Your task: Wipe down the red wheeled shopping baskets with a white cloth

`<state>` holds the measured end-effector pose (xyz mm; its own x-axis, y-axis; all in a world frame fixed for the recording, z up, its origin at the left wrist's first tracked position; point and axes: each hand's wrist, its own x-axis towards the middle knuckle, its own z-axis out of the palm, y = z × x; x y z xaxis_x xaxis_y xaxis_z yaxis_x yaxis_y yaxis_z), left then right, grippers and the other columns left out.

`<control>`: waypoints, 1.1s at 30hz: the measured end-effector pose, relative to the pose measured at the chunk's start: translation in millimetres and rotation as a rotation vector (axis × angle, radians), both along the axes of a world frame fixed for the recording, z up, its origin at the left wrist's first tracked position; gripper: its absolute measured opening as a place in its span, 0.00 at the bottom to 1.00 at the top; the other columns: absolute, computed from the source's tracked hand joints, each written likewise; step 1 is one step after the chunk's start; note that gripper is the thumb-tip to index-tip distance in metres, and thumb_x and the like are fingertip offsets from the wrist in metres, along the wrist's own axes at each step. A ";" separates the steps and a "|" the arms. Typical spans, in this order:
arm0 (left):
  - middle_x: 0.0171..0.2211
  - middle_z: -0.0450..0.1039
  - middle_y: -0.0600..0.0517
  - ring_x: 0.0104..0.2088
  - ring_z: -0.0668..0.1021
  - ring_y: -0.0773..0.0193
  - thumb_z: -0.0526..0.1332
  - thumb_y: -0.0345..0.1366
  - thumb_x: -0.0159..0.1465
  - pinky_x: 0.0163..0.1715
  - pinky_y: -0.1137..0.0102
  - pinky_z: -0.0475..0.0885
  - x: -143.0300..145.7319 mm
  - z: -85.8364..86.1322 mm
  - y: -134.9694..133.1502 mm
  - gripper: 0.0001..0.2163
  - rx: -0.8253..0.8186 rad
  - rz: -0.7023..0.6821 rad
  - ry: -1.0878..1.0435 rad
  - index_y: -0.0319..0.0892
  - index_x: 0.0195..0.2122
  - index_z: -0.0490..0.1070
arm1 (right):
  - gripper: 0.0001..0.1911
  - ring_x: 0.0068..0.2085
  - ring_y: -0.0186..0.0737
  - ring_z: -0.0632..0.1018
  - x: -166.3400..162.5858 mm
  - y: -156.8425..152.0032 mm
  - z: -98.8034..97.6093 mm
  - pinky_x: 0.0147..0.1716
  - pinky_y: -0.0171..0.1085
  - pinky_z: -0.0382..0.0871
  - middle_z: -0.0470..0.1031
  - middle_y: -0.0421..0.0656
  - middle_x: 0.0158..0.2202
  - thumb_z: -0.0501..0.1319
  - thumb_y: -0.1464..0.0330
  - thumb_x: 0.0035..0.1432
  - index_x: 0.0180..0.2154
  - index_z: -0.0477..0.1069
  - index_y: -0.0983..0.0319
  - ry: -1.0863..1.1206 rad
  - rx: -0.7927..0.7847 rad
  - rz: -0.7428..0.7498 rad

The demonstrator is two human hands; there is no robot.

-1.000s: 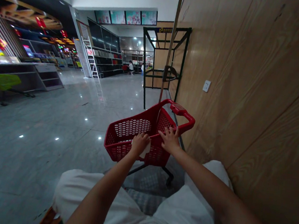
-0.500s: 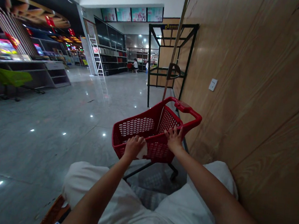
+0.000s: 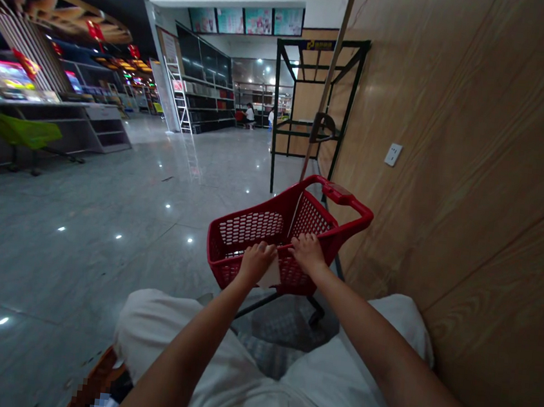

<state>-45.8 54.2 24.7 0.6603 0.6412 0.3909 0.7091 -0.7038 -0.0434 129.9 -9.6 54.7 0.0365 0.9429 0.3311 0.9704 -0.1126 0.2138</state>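
The left hand (image 3: 256, 263) has its fingers drawn together and bent over the near rim of a basket, holding a thin, pale sheet (image 3: 271, 276) that hangs against the outside; cloth or paper, I cannot tell. Gripping it over the rim likely presses the sheet flat to the plastic.

Just beside it, the right hand (image 3: 309, 254) lays slightly bent fingers on the same rim, nearer the handle. Whether they grip or merely rest, I cannot tell. The touch probably steadies the cart, which stands on castors and could roll.

That basket belongs to a red plastic shopping cart (image 3: 296, 276) with honeycomb-like holes in its walls. It stands upright and side-on directly before the person, its push handle (image 3: 338, 193) towards the right. The person's knees, in white trousers (image 3: 156, 327), are spread wide, which seems to bring the cart within easy reach of both arms.

Close on the right rises a wood-grain wall (image 3: 461, 165) with a white power socket (image 3: 393, 155). Behind the cart, a long thin pole (image 3: 333, 61) slants upward before a dark metal frame (image 3: 276, 113).

Farther left, across glossy grey floor, a lime-green shopping cart (image 3: 31, 133) stands by a counter (image 3: 101, 114).
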 end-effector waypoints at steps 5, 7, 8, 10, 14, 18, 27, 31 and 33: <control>0.43 0.70 0.48 0.42 0.72 0.57 0.50 0.41 0.68 0.40 0.64 0.63 -40.8 -2.2 7.9 0.12 0.000 0.111 0.012 0.49 0.47 0.68 | 0.16 0.44 0.49 0.69 -9.0 4.8 2.2 0.46 0.44 0.54 0.71 0.53 0.42 0.60 0.59 0.59 0.43 0.69 0.63 -0.005 -0.005 -0.036; 0.43 0.70 0.47 0.42 0.72 0.57 0.50 0.40 0.68 0.41 0.64 0.63 -28.2 1.0 7.3 0.12 -0.023 0.128 -0.021 0.48 0.48 0.68 | 0.16 0.44 0.50 0.70 -16.0 8.4 2.1 0.46 0.45 0.55 0.72 0.53 0.41 0.60 0.59 0.58 0.43 0.69 0.63 -0.003 0.000 -0.060; 0.43 0.70 0.47 0.43 0.71 0.57 0.50 0.40 0.68 0.41 0.64 0.63 -16.8 2.8 6.2 0.12 -0.030 0.117 -0.037 0.48 0.47 0.68 | 0.16 0.44 0.50 0.70 -19.1 10.1 1.8 0.46 0.45 0.55 0.72 0.54 0.41 0.60 0.59 0.58 0.43 0.69 0.64 -0.004 0.004 -0.070; 0.43 0.69 0.47 0.44 0.71 0.57 0.50 0.39 0.68 0.41 0.64 0.63 9.2 5.7 3.2 0.12 -0.037 0.073 -0.060 0.47 0.47 0.68 | 0.15 0.44 0.51 0.70 -23.4 12.5 0.8 0.47 0.46 0.55 0.72 0.54 0.41 0.59 0.60 0.59 0.43 0.69 0.64 -0.011 0.017 -0.079; 0.43 0.69 0.47 0.43 0.71 0.57 0.50 0.40 0.68 0.41 0.64 0.64 31.4 5.3 1.4 0.11 -0.037 0.008 -0.066 0.46 0.46 0.68 | 0.14 0.43 0.50 0.69 -19.0 11.5 -2.8 0.45 0.45 0.55 0.71 0.53 0.41 0.58 0.60 0.60 0.43 0.69 0.63 -0.023 0.035 -0.053; 0.41 0.70 0.49 0.41 0.72 0.58 0.51 0.40 0.67 0.39 0.65 0.64 -9.4 -2.5 11.4 0.11 -0.012 -0.017 0.011 0.48 0.46 0.68 | 0.17 0.44 0.48 0.69 1.0 8.8 -7.3 0.47 0.43 0.55 0.71 0.51 0.41 0.60 0.57 0.58 0.43 0.68 0.63 -0.044 0.037 -0.025; 0.41 0.70 0.47 0.41 0.72 0.57 0.49 0.39 0.68 0.38 0.65 0.64 15.9 2.7 7.8 0.12 -0.066 0.093 -0.059 0.45 0.44 0.69 | 0.17 0.46 0.51 0.68 0.5 20.9 -7.9 0.51 0.48 0.52 0.71 0.55 0.44 0.57 0.61 0.60 0.46 0.68 0.66 -0.001 0.022 -0.106; 0.41 0.69 0.46 0.42 0.72 0.57 0.47 0.35 0.68 0.39 0.65 0.64 54.1 9.3 -0.7 0.11 -0.065 0.009 -0.072 0.43 0.43 0.68 | 0.12 0.45 0.50 0.69 -13.7 14.0 -8.7 0.52 0.47 0.51 0.71 0.54 0.43 0.50 0.70 0.63 0.45 0.68 0.64 0.025 0.048 -0.075; 0.40 0.70 0.46 0.41 0.72 0.58 0.48 0.35 0.68 0.39 0.65 0.64 47.3 7.5 0.0 0.11 -0.051 -0.024 -0.050 0.43 0.43 0.68 | 0.12 0.45 0.49 0.68 -14.4 8.0 -10.4 0.52 0.47 0.52 0.71 0.53 0.44 0.50 0.69 0.63 0.45 0.68 0.64 0.029 0.076 -0.036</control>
